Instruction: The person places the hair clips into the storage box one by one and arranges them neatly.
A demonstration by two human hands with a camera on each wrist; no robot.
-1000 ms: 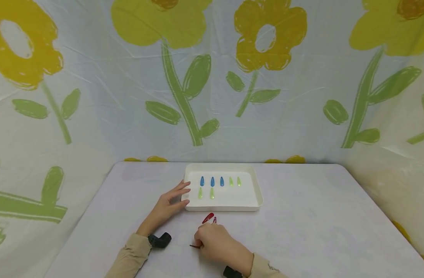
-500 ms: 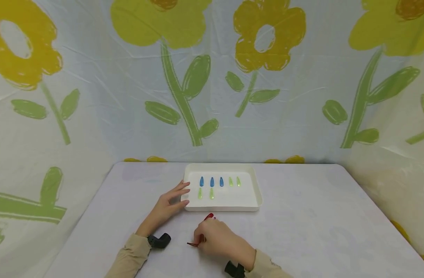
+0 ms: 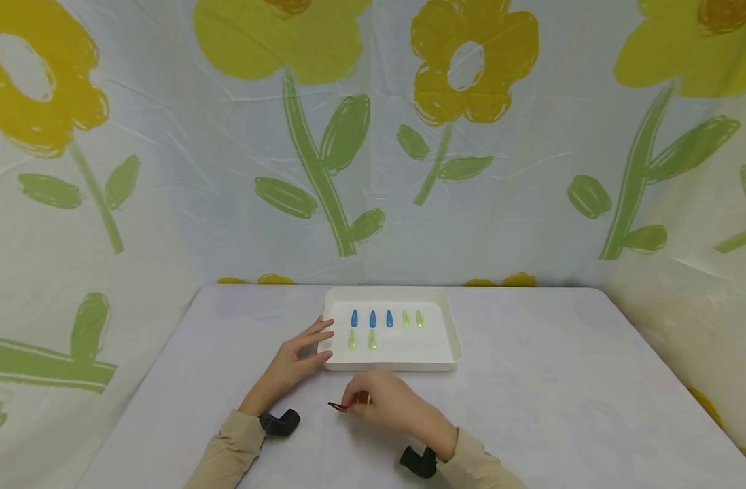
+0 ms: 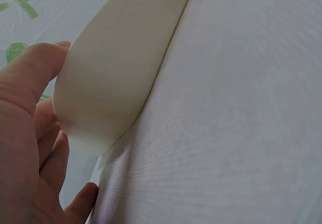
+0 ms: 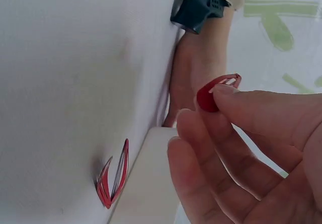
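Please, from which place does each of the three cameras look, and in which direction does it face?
Head: on the person's head, facing forward and down at the table, the white tray, both hands and sleeves.
Left wrist: low on the left wrist, looking along the tray's outer wall; the left hand touches it.
Right wrist: on the right wrist, looking past the right hand pinching a red clip.
Shared: both wrist views show red clips beside the tray.

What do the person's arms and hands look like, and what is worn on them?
Both arms wear light beige long sleeves that end at the wrists. The left hand and the right hand are bare, with no gloves. A small dark device sits at each wrist: the left wrist device and the right wrist device.
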